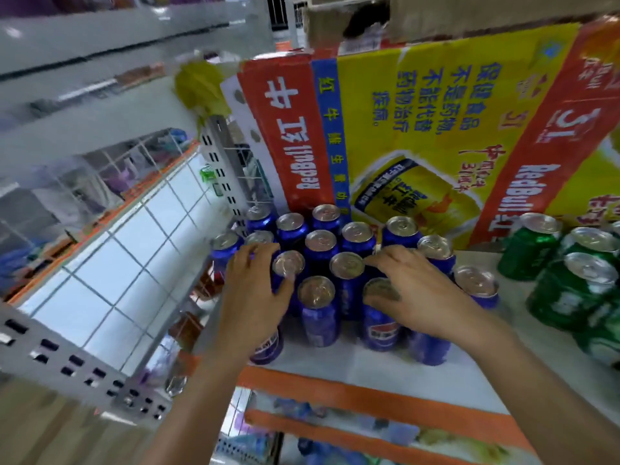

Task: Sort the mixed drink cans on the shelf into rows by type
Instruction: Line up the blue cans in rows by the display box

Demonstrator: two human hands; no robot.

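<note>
Left hand (255, 293): lying over the blue cluster's left edge, fingers curving across lids; gripping or only touching, cannot tell.
Blue Pepsi cans (320, 250): standing upright, packed together on the white shelf (385, 370).
Right hand (416, 293): resting on the cluster's right side, fingers spread, touching lids, gripping nothing.
Red Bull carton (419, 129): standing behind the cans.
Green cans (570, 290): standing grouped at the shelf's right end.
</note>
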